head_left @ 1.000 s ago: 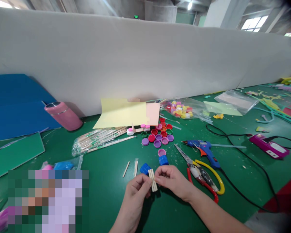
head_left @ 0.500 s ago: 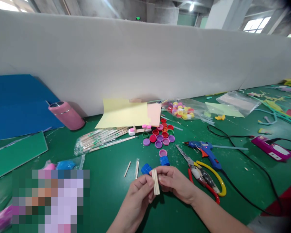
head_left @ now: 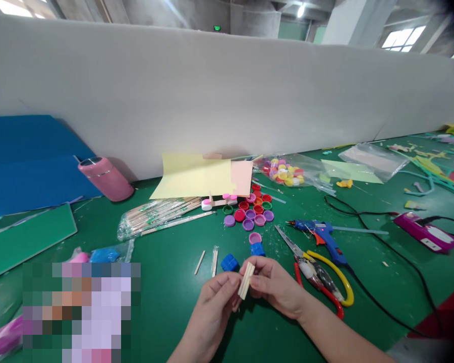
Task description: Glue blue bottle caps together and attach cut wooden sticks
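Note:
Several short, pale wooden sticks (head_left: 246,281), lying side by side as a small block, are held up between my two hands just above the table. My right hand (head_left: 274,285) pinches their right side, thumb in front. On the other side, my left hand (head_left: 220,297) has thumb and fingers closed at the sticks' left edge; its fingertips are partly hidden behind them. Just beyond my fingers lie two blue blocks, one blue piece (head_left: 230,262) on the left and another blue piece (head_left: 257,249) on the right. Two loose thin sticks (head_left: 200,262) rest left of them.
Scissors (head_left: 293,244), red-and-yellow-handled pliers (head_left: 321,282) and a blue glue gun (head_left: 321,234) with its cord lie right. Coloured bottle caps (head_left: 248,224), bagged sticks (head_left: 155,217) and yellow paper (head_left: 194,176) are farther back. A pink bottle (head_left: 108,179) stands by the white partition (head_left: 212,101).
The block of sticks has turned in my fingers, its top now leaning right and away. Both hands stay in nearly the same place.

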Demonstrator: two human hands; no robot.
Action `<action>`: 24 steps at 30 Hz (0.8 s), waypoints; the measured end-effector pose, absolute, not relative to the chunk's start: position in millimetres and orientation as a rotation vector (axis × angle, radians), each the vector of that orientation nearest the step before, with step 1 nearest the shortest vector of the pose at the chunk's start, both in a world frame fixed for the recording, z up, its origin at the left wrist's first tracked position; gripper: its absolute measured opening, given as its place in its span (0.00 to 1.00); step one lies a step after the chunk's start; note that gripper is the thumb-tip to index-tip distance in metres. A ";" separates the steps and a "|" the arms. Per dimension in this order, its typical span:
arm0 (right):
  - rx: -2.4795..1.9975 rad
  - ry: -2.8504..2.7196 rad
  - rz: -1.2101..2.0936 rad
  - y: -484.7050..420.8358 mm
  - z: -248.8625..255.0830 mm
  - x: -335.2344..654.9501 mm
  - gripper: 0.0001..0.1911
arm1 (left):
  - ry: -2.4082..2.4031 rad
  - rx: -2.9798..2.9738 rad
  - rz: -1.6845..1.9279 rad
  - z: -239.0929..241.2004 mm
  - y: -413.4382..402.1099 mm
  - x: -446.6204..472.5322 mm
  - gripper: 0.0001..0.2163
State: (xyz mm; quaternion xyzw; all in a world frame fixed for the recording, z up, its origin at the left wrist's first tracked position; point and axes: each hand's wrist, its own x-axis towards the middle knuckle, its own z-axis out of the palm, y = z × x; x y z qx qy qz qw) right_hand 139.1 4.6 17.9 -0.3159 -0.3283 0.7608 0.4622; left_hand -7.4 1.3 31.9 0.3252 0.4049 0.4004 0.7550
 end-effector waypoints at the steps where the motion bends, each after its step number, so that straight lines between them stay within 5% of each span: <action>1: -0.774 -0.795 1.852 5.0 18.3 138.9 0.13 | 0.917 0.788 0.905 32.0 1.2 -7.8 0.09; 9: -0.718 -0.819 1.755 5.6 20.1 136.3 0.13 | 1.152 1.376 1.112 31.3 -0.3 -7.1 0.08; 24: -0.735 -0.827 1.707 6.0 15.1 136.4 0.12 | 1.259 1.474 1.155 44.6 -3.3 -1.6 0.07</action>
